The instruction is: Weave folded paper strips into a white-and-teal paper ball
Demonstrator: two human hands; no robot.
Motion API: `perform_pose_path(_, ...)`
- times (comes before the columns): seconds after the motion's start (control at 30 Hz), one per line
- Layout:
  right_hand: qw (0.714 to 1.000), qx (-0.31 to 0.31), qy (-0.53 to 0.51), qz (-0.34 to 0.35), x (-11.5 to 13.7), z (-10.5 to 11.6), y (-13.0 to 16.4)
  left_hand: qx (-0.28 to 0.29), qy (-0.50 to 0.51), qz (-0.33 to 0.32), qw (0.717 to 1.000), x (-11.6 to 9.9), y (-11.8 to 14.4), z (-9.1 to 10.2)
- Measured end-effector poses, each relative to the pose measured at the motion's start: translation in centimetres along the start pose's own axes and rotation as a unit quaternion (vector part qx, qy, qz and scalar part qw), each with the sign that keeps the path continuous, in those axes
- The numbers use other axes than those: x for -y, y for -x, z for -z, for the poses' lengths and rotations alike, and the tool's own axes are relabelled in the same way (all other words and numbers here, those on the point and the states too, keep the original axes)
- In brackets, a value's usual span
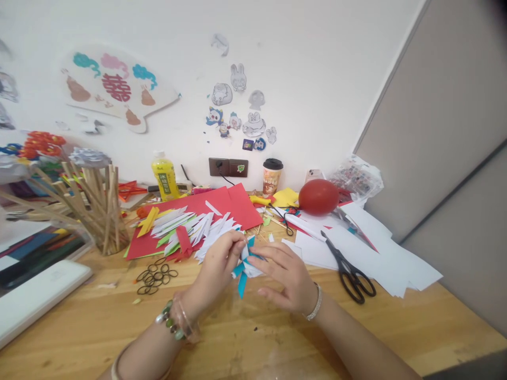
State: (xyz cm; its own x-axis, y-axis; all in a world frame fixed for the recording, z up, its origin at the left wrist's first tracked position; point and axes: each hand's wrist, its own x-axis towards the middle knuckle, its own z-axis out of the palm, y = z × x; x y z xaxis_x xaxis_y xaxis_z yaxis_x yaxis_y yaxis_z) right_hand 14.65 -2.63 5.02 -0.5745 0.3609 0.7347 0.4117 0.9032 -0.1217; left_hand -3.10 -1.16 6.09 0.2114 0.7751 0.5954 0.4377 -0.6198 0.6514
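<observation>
Head view, one moment. Both hands meet over the wooden counter [245, 338], working one small folded paper piece [249, 264] of blue and white strips. Left hand [216, 269]: fingertips pinched shut on the piece's left edge, wrist bent up, beaded bracelets on the forearm. Right hand [287, 277]: fingers curled over the piece from the right, grip closed on its other side, thumb tucked under; a band sits on that wrist. The piece is held between the two grips, just above the counter; a blue strip tail hangs down below the left fingertips. Just beyond the left grip: a heap of folded white paper strips [198, 227] with some green and yellow, lying on a red sheet [222, 203]. Left of the left grip, near: a scatter of black rubber bands [155, 275]. Right of the right grip, near: black scissors [350, 269] lying closed on white sheets [380, 248]. Well beyond the right grip: a red balloon [318, 196], a lidded paper cup [272, 177]. Far left of the left grip: a bundle of wooden sticks [97, 203] standing upright.
</observation>
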Motion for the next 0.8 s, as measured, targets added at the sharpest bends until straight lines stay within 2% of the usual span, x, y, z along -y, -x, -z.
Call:
perform_pose_path(0.3,0.999,0.003,-0.035,-0.021,0.01,0.08,0.04,-0.028,0.063,0.05,0.996,1.01,-0.21,-0.15)
perform_pose_path(0.47,0.993,-0.023,-0.088,-0.079,0.1,0.24,0.12,-0.036,0.126,0.071,0.989,0.55,-0.52,0.05)
perform_pose_path(0.53,0.992,-0.029,-0.098,-0.081,0.21,0.37,0.0,-0.041,0.139,0.08,0.986,0.34,-0.65,0.17)
perform_pose_path(0.63,0.989,-0.056,-0.114,-0.079,0.34,0.49,-0.28,-0.031,0.147,0.083,0.985,0.29,-0.73,0.2)
perform_pose_path(0.8,0.98,-0.113,-0.111,-0.123,0.14,0.43,-0.65,0.001,0.163,0.092,0.982,0.37,-0.58,-0.05)
